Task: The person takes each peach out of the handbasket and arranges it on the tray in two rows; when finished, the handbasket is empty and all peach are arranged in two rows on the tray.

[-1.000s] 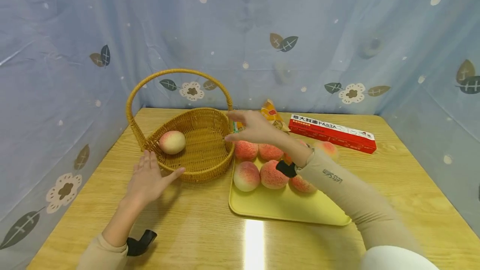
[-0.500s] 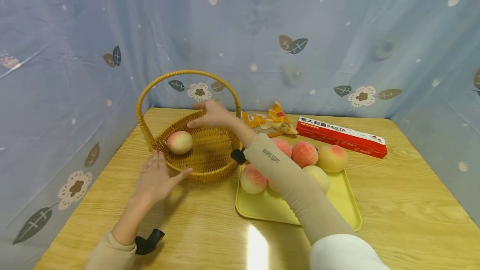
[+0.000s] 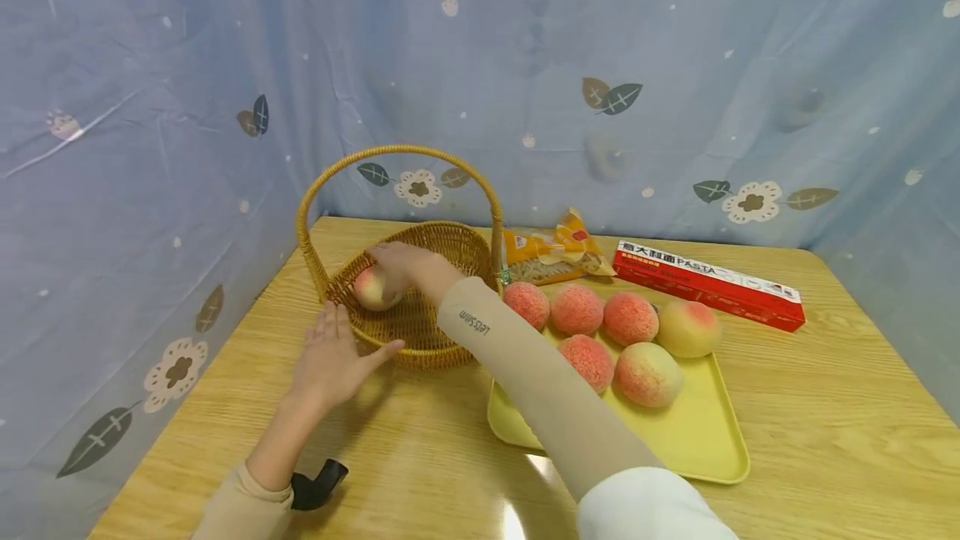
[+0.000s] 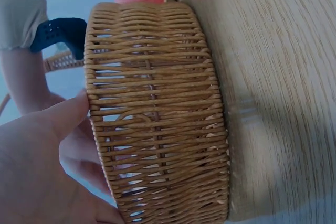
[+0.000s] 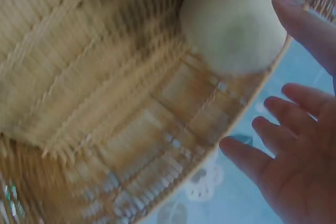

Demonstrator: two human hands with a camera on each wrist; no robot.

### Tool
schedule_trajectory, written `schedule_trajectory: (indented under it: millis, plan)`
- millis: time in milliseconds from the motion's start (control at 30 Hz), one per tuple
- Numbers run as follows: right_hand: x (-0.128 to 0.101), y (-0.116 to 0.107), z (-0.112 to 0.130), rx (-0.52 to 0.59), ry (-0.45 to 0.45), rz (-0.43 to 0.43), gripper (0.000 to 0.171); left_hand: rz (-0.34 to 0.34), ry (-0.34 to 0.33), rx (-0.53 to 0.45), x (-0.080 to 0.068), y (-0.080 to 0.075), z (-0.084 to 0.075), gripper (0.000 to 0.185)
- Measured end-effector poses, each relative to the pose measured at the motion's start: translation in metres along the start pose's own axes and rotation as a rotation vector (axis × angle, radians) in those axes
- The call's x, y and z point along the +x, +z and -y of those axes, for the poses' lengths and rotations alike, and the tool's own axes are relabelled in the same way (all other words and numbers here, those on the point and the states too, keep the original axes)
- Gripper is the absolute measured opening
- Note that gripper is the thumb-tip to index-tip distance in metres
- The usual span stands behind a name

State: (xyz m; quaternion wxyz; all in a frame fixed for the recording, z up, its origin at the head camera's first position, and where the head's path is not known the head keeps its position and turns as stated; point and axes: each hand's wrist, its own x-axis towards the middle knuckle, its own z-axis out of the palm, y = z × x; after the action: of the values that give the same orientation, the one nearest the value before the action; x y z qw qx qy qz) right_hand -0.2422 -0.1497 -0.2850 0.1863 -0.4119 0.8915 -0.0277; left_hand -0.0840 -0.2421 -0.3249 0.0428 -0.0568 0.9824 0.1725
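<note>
In the head view my right hand [image 3: 408, 263] reaches over the wicker basket [image 3: 420, 358], partly covering the pale pink-tipped peach [image 3: 367, 290] inside. In the right wrist view its fingers and thumb are spread beside the peach [image 5: 233, 24]; the thumb tip overlaps the peach's edge, and whether they touch I cannot tell. My left hand [image 3: 330, 361] lies at the basket's near left rim, fingers extended and thumb apart. The left wrist view shows the left thumb against the basket's rim [image 4: 89, 82], with the woven side facing the camera.
A yellow tray [image 3: 705, 457] with several peaches [image 3: 630, 319] stands right of the basket. Behind it are an orange pasta bag [image 3: 555, 248] and a red pasta box [image 3: 708, 286]. The basket's tall handle [image 3: 405, 148] arches over the reaching arm. A patterned curtain [image 3: 525, 65] encloses the table.
My right hand has moved left from beside the basket's right rim, over the basket to the peach. My left hand keeps its place at the rim. The head view has shifted slightly.
</note>
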Motion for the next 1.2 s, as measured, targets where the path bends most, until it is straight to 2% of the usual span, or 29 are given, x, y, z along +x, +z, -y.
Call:
schedule_trajectory:
  millis: [133,200,300,367,500,567,700,800,1033,1200]
  plan:
    - [0.006,0.009,0.011,0.006,-0.036,0.044,0.087,0.000,0.000,-0.017,-0.001,0.000,-0.002,0.113]
    - [0.008,0.013,0.015,-0.011,-0.029,0.036,0.077,-0.004,0.004,-0.021,0.000,0.000,-0.002,0.113]
    - [0.008,0.015,0.018,-0.041,0.026,-0.007,0.057,-0.005,0.007,-0.018,0.000,-0.002,-0.002,0.113]
    - [0.007,0.015,0.018,-0.021,0.078,-0.024,0.050,-0.002,0.003,-0.017,0.000,-0.002,-0.002,0.114]
    - [0.003,0.015,0.009,0.065,0.158,-0.031,0.055,-0.001,-0.004,-0.022,-0.001,-0.002,-0.001,0.115]
    - [0.003,0.014,0.002,0.080,0.154,-0.032,0.053,-0.001,-0.004,-0.020,-0.001,-0.002,-0.002,0.115]
    - [0.003,0.010,-0.010,0.023,0.100,-0.021,0.024,0.012,-0.004,-0.013,0.000,0.000,-0.002,0.115]
    - [-0.002,0.003,-0.018,-0.017,0.052,-0.019,0.016,0.020,-0.005,-0.016,0.001,0.001,-0.003,0.115]
    - [-0.025,-0.020,-0.029,0.000,-0.038,-0.106,0.043,0.014,-0.013,-0.019,-0.002,0.000,-0.004,0.114]
    - [-0.050,-0.028,-0.033,0.044,-0.171,-0.214,0.062,0.018,-0.007,-0.021,-0.002,-0.001,-0.004,0.115]
